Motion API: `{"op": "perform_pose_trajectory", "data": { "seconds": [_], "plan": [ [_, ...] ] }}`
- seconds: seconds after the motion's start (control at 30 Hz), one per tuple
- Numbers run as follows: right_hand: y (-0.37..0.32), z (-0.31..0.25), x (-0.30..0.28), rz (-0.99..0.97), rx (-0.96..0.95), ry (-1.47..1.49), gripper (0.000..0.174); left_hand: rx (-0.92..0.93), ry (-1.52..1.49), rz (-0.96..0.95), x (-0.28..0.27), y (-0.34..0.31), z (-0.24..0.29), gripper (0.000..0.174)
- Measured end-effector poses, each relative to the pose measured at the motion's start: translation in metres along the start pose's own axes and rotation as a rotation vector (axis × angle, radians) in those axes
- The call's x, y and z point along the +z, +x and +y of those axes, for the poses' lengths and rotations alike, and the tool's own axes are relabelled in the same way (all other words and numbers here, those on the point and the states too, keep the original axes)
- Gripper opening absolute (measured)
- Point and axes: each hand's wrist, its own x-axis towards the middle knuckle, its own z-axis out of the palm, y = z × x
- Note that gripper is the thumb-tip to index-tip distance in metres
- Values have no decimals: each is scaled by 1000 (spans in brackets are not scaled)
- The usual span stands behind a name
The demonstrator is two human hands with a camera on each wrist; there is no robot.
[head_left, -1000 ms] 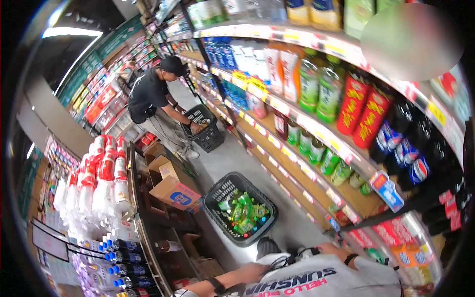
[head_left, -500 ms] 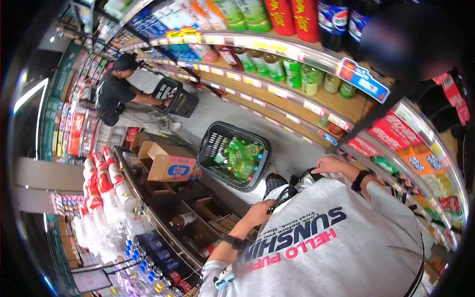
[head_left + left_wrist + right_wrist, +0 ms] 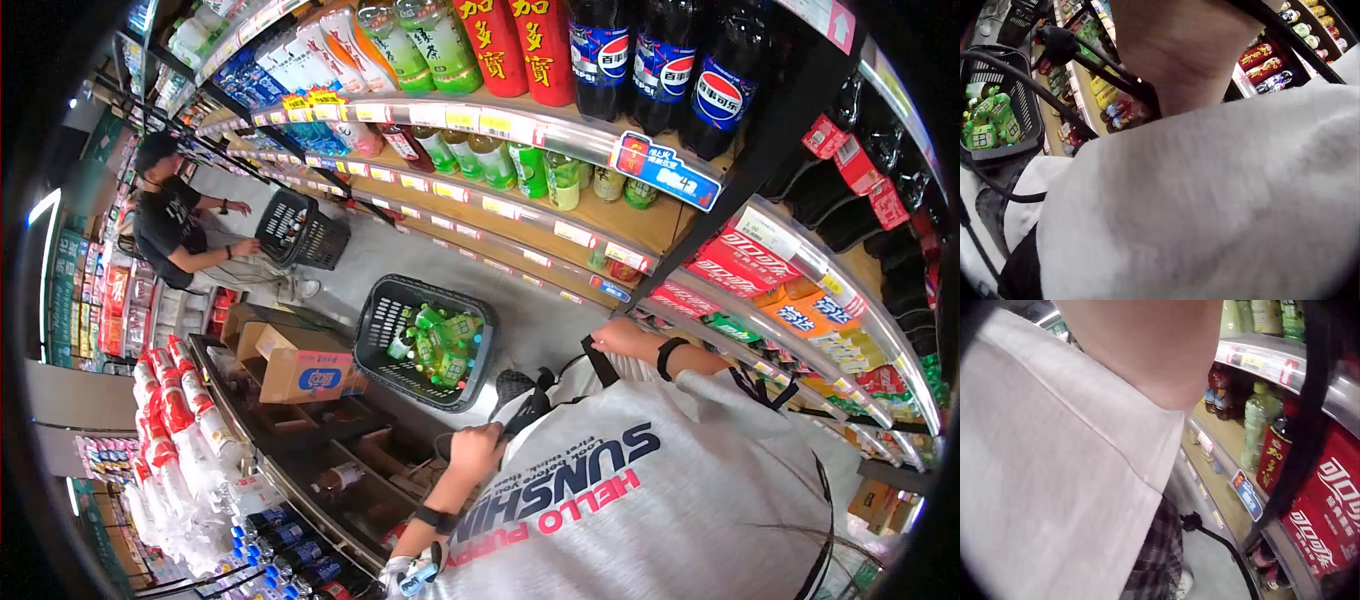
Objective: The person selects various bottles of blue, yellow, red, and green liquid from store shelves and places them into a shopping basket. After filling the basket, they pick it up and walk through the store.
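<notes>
At the waist of the grey printed T-shirt, my right hand pinches the upper end of a black strap. My left hand is bent at the other side of the waist, close to black cords; its fingertips are partly hidden, so I cannot tell whether it grips one. In the left wrist view, shirt cloth and a forearm fill most of the picture. The right wrist view likewise shows cloth and a forearm, with a black cord hanging below.
A black shopping basket with several green-labelled bottles stands on the floor ahead. Farther off, a person crouches beside another basket. Drink shelves run along the right; a cardboard box and stacked goods line the left.
The view has swung down and right, bringing both hands and the shirt into sight. Both hands have moved apart slightly. The far person has drawn one hand back from the far basket.
</notes>
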Motion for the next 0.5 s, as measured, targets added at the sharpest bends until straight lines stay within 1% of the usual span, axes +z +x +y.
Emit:
{"op": "perform_pose_trajectory", "data": {
  "seconds": [0.07,0.1,0.13,0.17,0.27,0.33,0.37,0.4,0.47,0.5],
  "plan": [
    [-9,30,15,44,108,-72,21,6,-1,29,-15,-1,3,21],
    [-14,41,18,52,166,-101,21,33,-36,76,-22,-2,5,21],
    [-14,50,23,66,223,-130,21,59,-66,126,-27,-2,5,22],
    [-12,52,40,125,254,-98,20,95,-62,148,-29,-2,3,22],
    [9,22,52,-53,94,12,20,119,-39,138,-40,2,2,21],
    [26,16,59,-134,-19,-35,18,125,-46,97,-40,6,2,21],
    [36,11,61,-148,13,6,17,133,-46,70,-42,5,0,21],
    [49,6,57,-159,47,43,18,139,-26,57,-44,4,-2,21],
    [65,-18,37,26,-160,198,16,156,13,64,-48,8,-3,22],
    [74,-34,15,-219,-231,341,18,155,28,54,-49,10,-5,22]
  ]
}}
